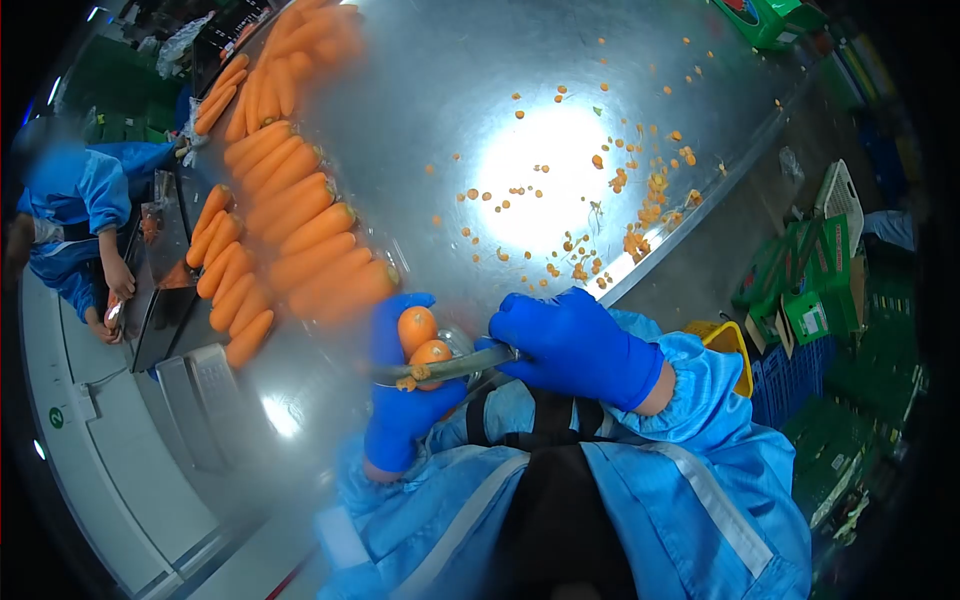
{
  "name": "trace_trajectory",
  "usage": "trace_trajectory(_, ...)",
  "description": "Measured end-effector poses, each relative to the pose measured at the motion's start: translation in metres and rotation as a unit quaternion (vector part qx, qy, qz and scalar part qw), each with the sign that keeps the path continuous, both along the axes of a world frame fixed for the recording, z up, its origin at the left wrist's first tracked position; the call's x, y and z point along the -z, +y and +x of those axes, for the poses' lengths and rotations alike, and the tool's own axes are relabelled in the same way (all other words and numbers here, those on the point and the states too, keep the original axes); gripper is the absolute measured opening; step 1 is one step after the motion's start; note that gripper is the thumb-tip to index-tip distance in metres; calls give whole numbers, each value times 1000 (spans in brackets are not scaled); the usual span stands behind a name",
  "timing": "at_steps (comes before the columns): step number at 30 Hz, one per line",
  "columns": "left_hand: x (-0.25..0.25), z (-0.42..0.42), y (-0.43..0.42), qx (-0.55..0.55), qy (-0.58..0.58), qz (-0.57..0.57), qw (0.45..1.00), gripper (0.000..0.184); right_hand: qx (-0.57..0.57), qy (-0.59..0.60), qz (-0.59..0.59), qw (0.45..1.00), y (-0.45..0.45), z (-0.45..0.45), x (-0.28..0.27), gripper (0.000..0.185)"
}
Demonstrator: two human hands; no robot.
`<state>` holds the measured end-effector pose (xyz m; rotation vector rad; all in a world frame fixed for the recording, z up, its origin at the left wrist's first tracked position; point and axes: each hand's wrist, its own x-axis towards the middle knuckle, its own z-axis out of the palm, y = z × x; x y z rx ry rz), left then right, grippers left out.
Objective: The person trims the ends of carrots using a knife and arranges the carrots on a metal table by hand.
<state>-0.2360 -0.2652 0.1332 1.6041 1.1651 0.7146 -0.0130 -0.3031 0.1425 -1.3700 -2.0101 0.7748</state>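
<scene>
My left hand [402, 412], in a blue glove, is closed around two carrots [416, 329] whose round ends face up. In my blue-gloved right hand [578, 348] is a knife [455, 366], its blade reaching left across the nearer carrot. A small brown-orange scrap [412, 378] clings to the blade. Just beyond my left hand, rows of whole carrots [315, 230] lie side by side on the metal table [400, 120]. Part of the left fingers is hidden behind the carrots and blurred.
Carrot tops and trimmings [640, 240] are scattered near the table's right edge. A scale-like metal device [195, 405] stands at left, where a person in blue [100, 190] works. Green cartons [820, 280], a yellow bin [725, 345] and a blue crate [795, 380] are on the right.
</scene>
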Motion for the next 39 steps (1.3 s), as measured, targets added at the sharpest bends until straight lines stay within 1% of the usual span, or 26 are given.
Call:
trace_trajectory(2,-2,4,-2,-17,-2,-31,999,71,5,-9,-7,1000,-1,0,2,28)
trace_trajectory(5,-3,7,0,9,32,27,999,69,12,-16,-1,1000,-1,0,0,27)
trace_trajectory(7,-2,7,3,30,33,52,998,68,18,-14,9,1000,-1,1,-1,23)
trace_trajectory(8,-3,7,4,40,33,65,997,67,43,10,-10,999,-1,4,6,21)
trace_trajectory(10,-11,4,2,31,32,12,999,66,93,56,-49,993,-2,15,34,17)
trace_trajectory(11,-15,4,3,26,29,-13,999,65,128,39,-66,989,-2,22,41,16)
trace_trajectory(13,-21,7,3,24,68,-35,997,65,192,3,-103,976,-2,34,47,14)
trace_trajectory(14,-23,6,1,30,95,-50,994,65,149,6,-74,986,-7,30,45,14)
trace_trajectory(16,-18,13,1,33,73,19,997,66,60,2,0,998,0,20,24,16)
trace_trajectory(17,-17,16,0,32,61,52,996,66,53,-9,11,998,1,18,23,17)
trace_trajectory(20,-21,17,2,55,88,77,992,66,43,-18,8,999,3,17,21,16)
trace_trajectory(26,-22,19,0,57,93,60,992,68,30,-24,-3,999,4,20,21,19)
trace_trajectory(29,-23,21,-2,45,69,45,996,66,40,-30,-5,999,2,21,26,14)
trace_trajectory(30,-27,21,-2,50,73,41,995,66,106,-5,-35,994,4,26,40,15)
trace_trajectory(32,-37,20,0,58,81,36,994,66,233,45,-91,967,7,45,73,17)
trace_trajectory(34,-24,0,12,79,52,5,996,64,280,101,-211,931,7,57,58,20)
trace_trajectory(35,-21,-9,14,90,41,-14,995,63,300,130,-274,904,4,56,53,22)
trace_trajectory(36,-21,-6,12,22,-121,-85,989,57,292,161,-286,899,2,51,53,23)
trace_trajectory(37,-21,2,10,-47,-278,-156,947,51,283,189,-293,894,2,47,53,25)
trace_trajectory(38,-20,10,9,-116,-432,-205,871,47,273,216,-299,889,2,42,51,27)
trace_trajectory(39,-17,14,11,-136,-493,-220,831,47,272,241,-295,884,2,36,46,25)
